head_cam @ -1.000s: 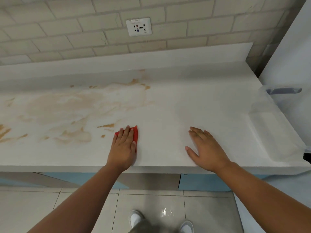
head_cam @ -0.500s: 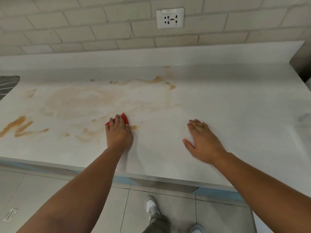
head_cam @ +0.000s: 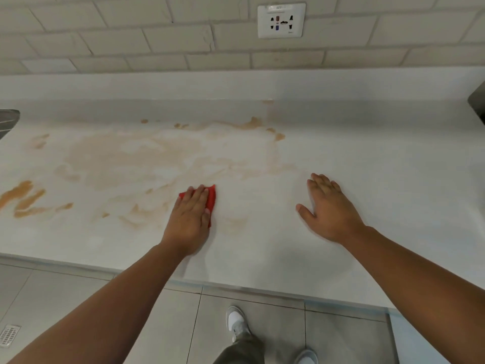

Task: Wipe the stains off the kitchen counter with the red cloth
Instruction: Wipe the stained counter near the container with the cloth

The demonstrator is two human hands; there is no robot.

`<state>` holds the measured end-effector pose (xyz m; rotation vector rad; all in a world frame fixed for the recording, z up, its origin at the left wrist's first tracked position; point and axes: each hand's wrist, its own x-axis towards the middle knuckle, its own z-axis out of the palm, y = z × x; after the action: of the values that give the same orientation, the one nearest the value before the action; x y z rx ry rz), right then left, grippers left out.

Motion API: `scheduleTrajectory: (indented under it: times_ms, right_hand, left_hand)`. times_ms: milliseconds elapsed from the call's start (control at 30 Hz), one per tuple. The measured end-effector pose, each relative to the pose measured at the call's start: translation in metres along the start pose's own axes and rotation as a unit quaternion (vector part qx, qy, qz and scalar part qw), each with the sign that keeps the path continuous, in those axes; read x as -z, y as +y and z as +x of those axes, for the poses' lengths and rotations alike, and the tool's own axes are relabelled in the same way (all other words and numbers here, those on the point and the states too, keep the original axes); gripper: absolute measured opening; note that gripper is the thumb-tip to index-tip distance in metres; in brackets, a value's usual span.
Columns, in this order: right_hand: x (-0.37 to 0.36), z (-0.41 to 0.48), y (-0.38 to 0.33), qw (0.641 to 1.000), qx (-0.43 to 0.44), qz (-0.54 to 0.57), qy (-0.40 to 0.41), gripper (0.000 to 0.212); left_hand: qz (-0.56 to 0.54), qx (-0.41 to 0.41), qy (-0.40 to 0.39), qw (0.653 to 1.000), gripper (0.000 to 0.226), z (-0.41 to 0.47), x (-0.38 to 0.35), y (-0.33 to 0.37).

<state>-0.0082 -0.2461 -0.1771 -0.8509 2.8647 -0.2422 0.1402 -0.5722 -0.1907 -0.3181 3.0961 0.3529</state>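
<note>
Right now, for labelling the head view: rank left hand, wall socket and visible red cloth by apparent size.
Largest: left hand
wall socket, though farther away
red cloth, mostly hidden under that hand

We press the left hand (head_cam: pixel 189 222) flat on the red cloth (head_cam: pixel 211 199) at the near right edge of the stains (head_cam: pixel 126 158). The right hand (head_cam: pixel 329 208) rests flat on the counter (head_cam: pixel 380 166), well apart.
</note>
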Motion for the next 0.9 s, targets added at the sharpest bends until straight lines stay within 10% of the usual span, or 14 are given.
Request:
scheduleTrajectory:
  times_ms: [167,500,767,900]
  right_hand:
    - [-0.01,-0.007,0.007,1.0,-0.007,-0.026,0.005,0.089]
    - [-0.018,-0.011,0.012,0.999,0.001,-0.027,0.022,0.083]
    - [-0.019,-0.01,0.012,0.999,-0.003,-0.026,0.02,0.08]
    - [-0.019,-0.01,0.011,0.999,-0.003,-0.027,0.018,0.082]
  left_hand:
    - [0.016,0.076,0.005,0.997,0.059,0.054,-0.005,0.048]
    - [0.002,-0.251,-0.054,0.967,0.052,-0.002,-0.01,0.05]
    - [0.032,0.041,0.004,0.999,0.062,0.032,-0.007,0.041]
    - [0.016,-0.029,-0.015,0.999,0.059,0.041,-0.019,0.106]
